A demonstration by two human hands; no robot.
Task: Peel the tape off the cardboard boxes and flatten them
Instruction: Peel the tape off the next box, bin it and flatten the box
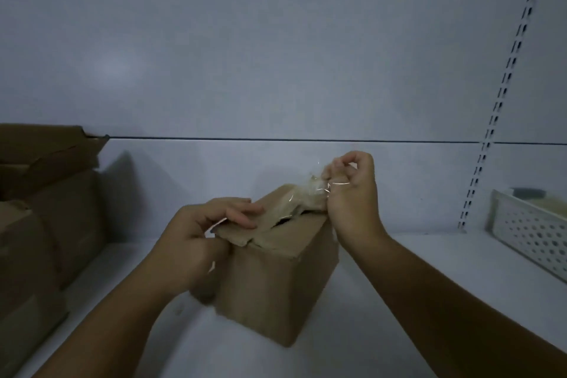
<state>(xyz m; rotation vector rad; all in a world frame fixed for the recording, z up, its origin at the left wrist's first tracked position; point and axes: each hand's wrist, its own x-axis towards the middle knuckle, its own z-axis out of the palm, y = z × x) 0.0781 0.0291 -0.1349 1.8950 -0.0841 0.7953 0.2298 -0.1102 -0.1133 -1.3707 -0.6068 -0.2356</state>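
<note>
Clear tape (317,192) pinched in the right hand (352,193), part-lifted off a small cardboard box (270,282).

Right thumb and fingers nip a crumpled wad of the tape above the box's far top corner, while the left hand (196,236) grips the near top flap (245,230) by its edge, fingers lying over it. The box stands on a white shelf (429,273) between both forearms, its top seam gaping. It looks light and thin-walled, so it would likely lift or skid unless held down. The flaps bend easily, and the paper face may tear away with the tape. The film is limp and sticky, best held close to where it leaves the card. Other cardboard boxes (46,209) are stacked to the left, and a perforated white basket (534,233) sits to the right.
</note>
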